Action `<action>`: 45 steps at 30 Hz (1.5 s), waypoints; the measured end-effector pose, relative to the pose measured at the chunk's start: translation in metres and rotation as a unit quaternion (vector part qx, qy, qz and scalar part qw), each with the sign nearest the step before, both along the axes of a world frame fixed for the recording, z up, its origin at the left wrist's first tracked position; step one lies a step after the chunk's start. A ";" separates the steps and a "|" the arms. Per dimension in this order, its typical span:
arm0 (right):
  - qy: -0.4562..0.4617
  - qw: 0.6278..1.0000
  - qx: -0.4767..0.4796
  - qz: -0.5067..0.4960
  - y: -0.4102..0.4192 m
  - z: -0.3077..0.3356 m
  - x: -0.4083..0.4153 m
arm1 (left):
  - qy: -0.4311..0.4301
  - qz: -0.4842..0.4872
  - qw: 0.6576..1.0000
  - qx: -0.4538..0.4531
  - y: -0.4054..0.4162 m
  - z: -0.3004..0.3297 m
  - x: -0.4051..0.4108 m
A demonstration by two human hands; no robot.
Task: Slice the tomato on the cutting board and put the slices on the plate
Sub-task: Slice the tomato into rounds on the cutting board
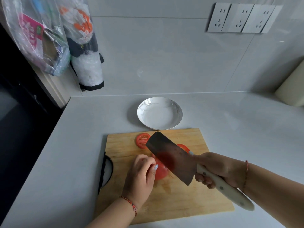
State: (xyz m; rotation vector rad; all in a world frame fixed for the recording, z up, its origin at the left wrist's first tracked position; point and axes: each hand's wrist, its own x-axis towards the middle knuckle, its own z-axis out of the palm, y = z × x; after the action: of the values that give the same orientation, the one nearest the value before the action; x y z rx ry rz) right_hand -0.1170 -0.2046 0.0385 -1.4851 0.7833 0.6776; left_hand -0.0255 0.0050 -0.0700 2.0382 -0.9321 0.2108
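A wooden cutting board (pixel 189 198) lies on the grey counter. The remaining red tomato piece (pixel 160 171) rests near the board's middle, and my left hand (pixel 141 176) holds it from the left with curled fingers. One cut slice (pixel 141 140) lies flat near the board's far edge; another slice (pixel 183 147) peeks out behind the blade. My right hand (pixel 215 170) grips the white handle of a dark cleaver (pixel 171 157), whose blade stands against the tomato's right side. A white marbled plate (pixel 159 112) sits just beyond the board, with nothing on it.
Plastic bags (pixel 42 40) and a wrapped roll (pixel 85 51) hang at the upper left. Wall sockets (pixel 241 18) are at the upper right. A pale object (pixel 291 89) stands at the right edge. The counter drops off on the left beside a black board handle (pixel 107 171).
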 end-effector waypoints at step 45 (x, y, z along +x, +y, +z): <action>-0.014 0.970 -0.216 0.106 0.062 0.063 -0.024 | 0.013 -0.085 0.996 -0.020 0.003 0.001 0.017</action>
State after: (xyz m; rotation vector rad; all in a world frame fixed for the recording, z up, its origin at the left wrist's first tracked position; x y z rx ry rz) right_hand -0.1413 -0.1423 0.1013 -1.9926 0.7888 0.6680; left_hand -0.0089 0.0077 -0.0694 1.9096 -1.0697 0.1100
